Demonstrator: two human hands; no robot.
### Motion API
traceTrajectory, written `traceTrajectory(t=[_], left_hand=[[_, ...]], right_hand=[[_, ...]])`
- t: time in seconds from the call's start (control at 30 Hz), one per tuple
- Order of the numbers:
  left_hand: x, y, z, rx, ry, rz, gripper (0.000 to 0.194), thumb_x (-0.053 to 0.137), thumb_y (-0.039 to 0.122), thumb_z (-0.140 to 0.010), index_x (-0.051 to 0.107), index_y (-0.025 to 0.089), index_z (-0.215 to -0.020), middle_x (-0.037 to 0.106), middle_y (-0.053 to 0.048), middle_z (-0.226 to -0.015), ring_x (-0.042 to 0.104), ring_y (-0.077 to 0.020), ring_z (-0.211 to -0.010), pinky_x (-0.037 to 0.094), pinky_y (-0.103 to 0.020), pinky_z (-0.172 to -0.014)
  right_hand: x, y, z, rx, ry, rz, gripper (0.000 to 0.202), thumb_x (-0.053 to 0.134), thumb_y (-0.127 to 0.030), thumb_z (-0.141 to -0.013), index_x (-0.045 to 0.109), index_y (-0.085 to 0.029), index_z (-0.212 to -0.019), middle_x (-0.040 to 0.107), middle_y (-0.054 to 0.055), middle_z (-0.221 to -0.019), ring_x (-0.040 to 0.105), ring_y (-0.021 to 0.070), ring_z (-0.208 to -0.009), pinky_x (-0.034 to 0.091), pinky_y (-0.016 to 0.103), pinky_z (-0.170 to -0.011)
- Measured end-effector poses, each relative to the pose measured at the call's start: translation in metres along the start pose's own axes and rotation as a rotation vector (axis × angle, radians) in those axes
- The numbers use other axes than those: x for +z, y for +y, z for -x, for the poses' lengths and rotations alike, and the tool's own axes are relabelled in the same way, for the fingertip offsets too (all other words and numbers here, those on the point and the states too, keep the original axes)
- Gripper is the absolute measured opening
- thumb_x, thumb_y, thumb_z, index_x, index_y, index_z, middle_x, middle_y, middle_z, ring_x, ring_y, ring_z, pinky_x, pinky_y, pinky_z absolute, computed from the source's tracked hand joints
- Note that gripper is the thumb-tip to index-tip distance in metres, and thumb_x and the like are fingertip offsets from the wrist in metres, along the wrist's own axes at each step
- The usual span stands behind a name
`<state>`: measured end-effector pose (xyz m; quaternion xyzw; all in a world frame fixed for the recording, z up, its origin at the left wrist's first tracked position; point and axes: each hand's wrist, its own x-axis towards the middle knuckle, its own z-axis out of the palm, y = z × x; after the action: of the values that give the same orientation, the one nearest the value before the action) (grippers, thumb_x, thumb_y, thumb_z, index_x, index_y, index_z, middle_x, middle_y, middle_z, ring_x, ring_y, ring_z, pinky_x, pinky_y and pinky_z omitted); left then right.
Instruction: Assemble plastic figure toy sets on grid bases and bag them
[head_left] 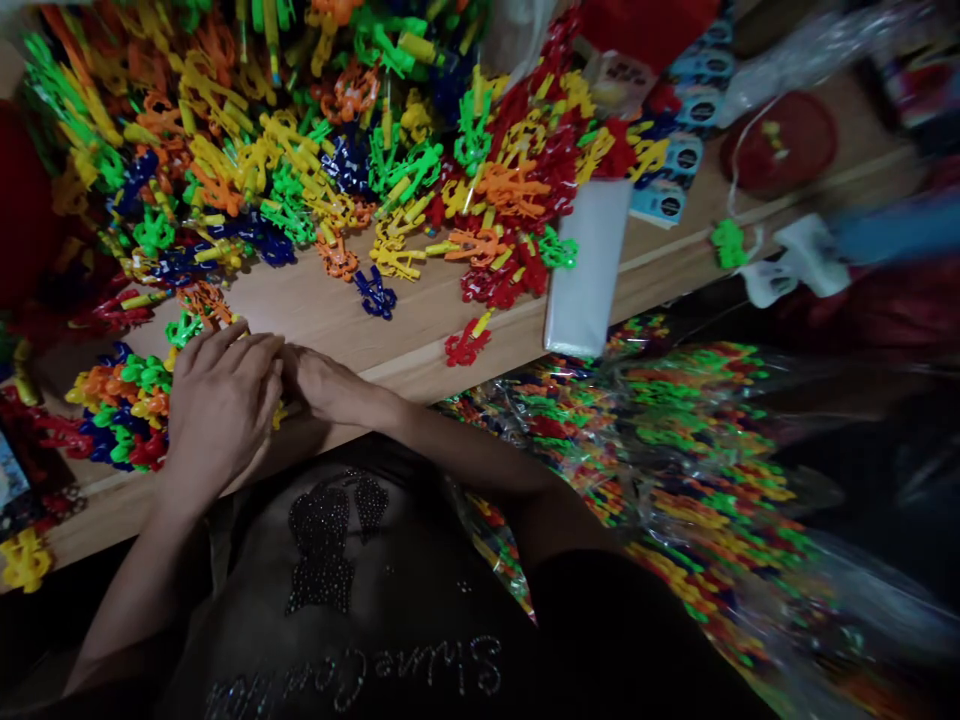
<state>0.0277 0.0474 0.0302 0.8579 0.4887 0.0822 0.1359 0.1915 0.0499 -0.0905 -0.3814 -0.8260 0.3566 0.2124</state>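
Note:
My left hand [217, 405] is wrapped over a bundle of small plastic toy figures [124, 405] at the table's near left edge. The figures are green, orange, yellow, blue and red, and their ends stick out to the left of the hand. My right hand [322, 385] meets it from the right, closed around the other end of the bundle. Its fingertips are mostly hidden behind the left hand, and a bit of yellow shows below, between the hands. Just beyond my left hand's fingers lie loose orange and green figures [202, 305].
A large heap of the same figures [255, 150] covers the table's back. Clear plastic bags [589, 270] lie at the front edge, near blue printed cards [664, 195]. A red round lid [780, 145] sits farther right. Filled bags of figures [690, 430] lie below the table's edge.

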Motion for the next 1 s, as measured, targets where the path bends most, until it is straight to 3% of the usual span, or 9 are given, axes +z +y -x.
traceTrajectory(t=[0.13,0.23,0.37,0.5,0.6,0.67,0.77,0.9,1.0], left_hand=[[0.0,-0.005,0.001,0.056,0.013,-0.006,0.038,0.039,0.031,-0.107,0.077,0.025,-0.114,0.08,-0.01,-0.127,0.064,-0.0345,-0.14,0.045,-0.063,-0.121],[0.001,-0.006,0.001,0.05,0.038,0.008,0.036,0.042,0.033,-0.108,0.077,0.025,-0.111,0.079,-0.01,-0.13,0.064,-0.0338,-0.14,0.044,-0.063,-0.123],[0.002,-0.004,0.001,0.027,0.054,0.006,0.036,0.042,0.038,-0.111,0.075,0.024,-0.114,0.077,-0.009,-0.137,0.063,-0.0338,-0.142,0.043,-0.064,-0.124],[0.001,-0.004,0.002,0.044,-0.016,-0.013,0.036,0.042,0.036,-0.111,0.075,0.023,-0.109,0.079,-0.008,-0.132,0.058,-0.0323,-0.148,0.038,-0.064,-0.129],[0.002,-0.004,0.001,0.067,-0.02,-0.019,0.035,0.043,0.034,-0.109,0.076,0.026,-0.102,0.082,-0.005,-0.122,0.06,-0.0316,-0.145,0.037,-0.065,-0.129],[0.002,-0.004,0.001,0.064,-0.016,-0.029,0.036,0.042,0.034,-0.108,0.076,0.026,-0.099,0.083,-0.007,-0.115,0.063,-0.0332,-0.14,0.039,-0.067,-0.126],[0.0,-0.003,0.005,0.054,-0.018,-0.073,0.041,0.039,0.034,-0.107,0.077,0.025,-0.096,0.083,-0.011,-0.107,0.067,-0.0351,-0.13,0.044,-0.067,-0.121],[-0.007,-0.009,0.016,0.03,-0.031,-0.098,0.043,0.038,0.036,-0.108,0.078,0.024,-0.101,0.083,-0.012,-0.107,0.068,-0.035,-0.129,0.045,-0.063,-0.12],[-0.011,-0.015,0.024,-0.016,-0.033,-0.071,0.042,0.039,0.037,-0.108,0.077,0.023,-0.122,0.082,-0.013,-0.115,0.067,-0.0357,-0.131,0.044,-0.063,-0.121]], right_hand=[[-0.039,0.013,0.006,-0.063,0.08,-0.008,0.037,0.044,-0.002,-0.099,0.056,-0.018,-0.129,0.067,0.012,-0.125,0.06,0.0249,-0.123,0.051,0.045,-0.11],[-0.049,0.015,0.008,-0.08,0.08,0.046,0.03,0.048,-0.006,-0.1,0.06,-0.019,-0.124,0.066,0.012,-0.125,0.059,0.026,-0.122,0.049,0.047,-0.111],[-0.022,0.012,0.003,-0.063,-0.029,0.062,0.028,0.047,-0.001,-0.095,0.063,-0.017,-0.112,0.066,0.012,-0.117,0.059,0.0248,-0.116,0.052,0.041,-0.108],[0.013,0.007,0.004,0.041,0.043,0.045,0.032,0.046,-0.005,-0.096,0.062,-0.017,-0.121,0.065,0.014,-0.126,0.057,0.0266,-0.126,0.05,0.045,-0.116],[0.02,0.003,0.006,0.078,0.061,0.054,0.036,0.041,-0.007,-0.099,0.062,-0.019,-0.126,0.065,0.013,-0.129,0.057,0.0272,-0.127,0.047,0.05,-0.119],[0.012,0.004,0.003,0.055,0.02,0.058,0.036,0.041,-0.005,-0.097,0.064,-0.017,-0.122,0.067,0.013,-0.123,0.059,0.0265,-0.12,0.051,0.047,-0.113],[-0.019,0.014,-0.006,-0.027,-0.013,0.084,0.026,0.047,-0.006,-0.098,0.067,-0.017,-0.11,0.068,0.011,-0.115,0.059,0.0261,-0.114,0.051,0.045,-0.106],[-0.062,0.044,-0.016,0.103,0.263,0.229,0.025,0.051,-0.02,-0.105,0.066,-0.02,-0.124,0.065,0.014,-0.133,0.051,0.0324,-0.131,0.043,0.059,-0.117],[-0.066,0.057,-0.013,0.259,0.388,0.348,0.036,0.051,-0.016,-0.101,0.062,-0.016,-0.136,0.059,0.02,-0.143,0.047,0.0379,-0.137,0.04,0.066,-0.118]])
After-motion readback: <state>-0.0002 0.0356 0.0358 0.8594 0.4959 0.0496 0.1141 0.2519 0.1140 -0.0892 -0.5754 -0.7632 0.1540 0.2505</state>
